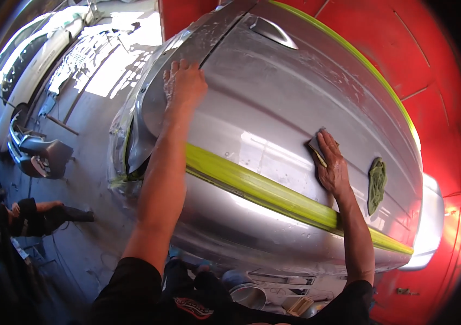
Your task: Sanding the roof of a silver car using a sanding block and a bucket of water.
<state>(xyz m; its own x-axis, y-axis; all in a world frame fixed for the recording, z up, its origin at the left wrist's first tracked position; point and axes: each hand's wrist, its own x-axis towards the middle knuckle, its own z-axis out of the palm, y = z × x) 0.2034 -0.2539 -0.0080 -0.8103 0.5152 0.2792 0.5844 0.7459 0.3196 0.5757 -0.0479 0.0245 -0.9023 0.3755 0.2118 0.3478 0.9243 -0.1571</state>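
Observation:
A silver car body (pixel 230 103) fills the middle, its surface wet with droplets and whitish residue. Far up on its left, beside a panel gap, my left hand (pixel 186 84) rests on the metal with its fingers apart and nothing held. My right hand (pixel 330 165) lies on the panel farther right, pressing a folded sheet of sandpaper (pixel 317 151) between palm and metal; only its dark and yellowish edges show. To the right of that hand a crumpled green cloth (pixel 377 186) sticks to the panel. Yellow-green masking tape (pixel 263 187) runs lengthwise below both hands.
A door handle (pixel 274 32) sits near the top of the car. A red wall (pixel 431 97) stands close on the right. Below the car are a bucket (pixel 248 295) and a small box (pixel 299 307). At left are a detached bumper (pixel 41 154), another person (pixel 41 214) and parked cars.

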